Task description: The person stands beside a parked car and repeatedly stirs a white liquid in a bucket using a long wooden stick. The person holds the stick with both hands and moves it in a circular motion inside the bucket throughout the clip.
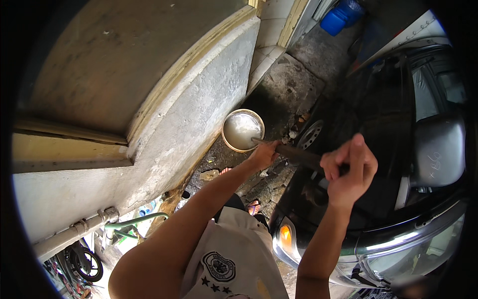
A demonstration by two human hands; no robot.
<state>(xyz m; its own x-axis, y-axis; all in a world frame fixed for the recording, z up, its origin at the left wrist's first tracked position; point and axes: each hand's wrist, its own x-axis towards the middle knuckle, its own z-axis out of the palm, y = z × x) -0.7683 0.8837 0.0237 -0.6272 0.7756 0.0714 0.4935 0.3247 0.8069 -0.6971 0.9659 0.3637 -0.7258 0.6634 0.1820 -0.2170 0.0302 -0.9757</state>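
Both of my hands grip a long dark handle (pixel 303 156) that slants down to the left. My left hand (pixel 264 154) holds it low, near a round bucket (pixel 226 142) of soapy whitish water standing on the ground by the wall. The handle's lower end dips over the bucket's rim. My right hand (pixel 349 172) is closed around the upper part of the handle, above the black car's front. What is at the handle's tip is hidden in the water.
A black car (pixel 398 149) fills the right side, its wheel (pixel 311 134) and headlight (pixel 286 239) close to me. A rough concrete wall (pixel 189 119) rises on the left with pipes (pixel 74 231) along its base. A blue container (pixel 341 17) stands far ahead. Wet, uneven ground runs between wall and car.
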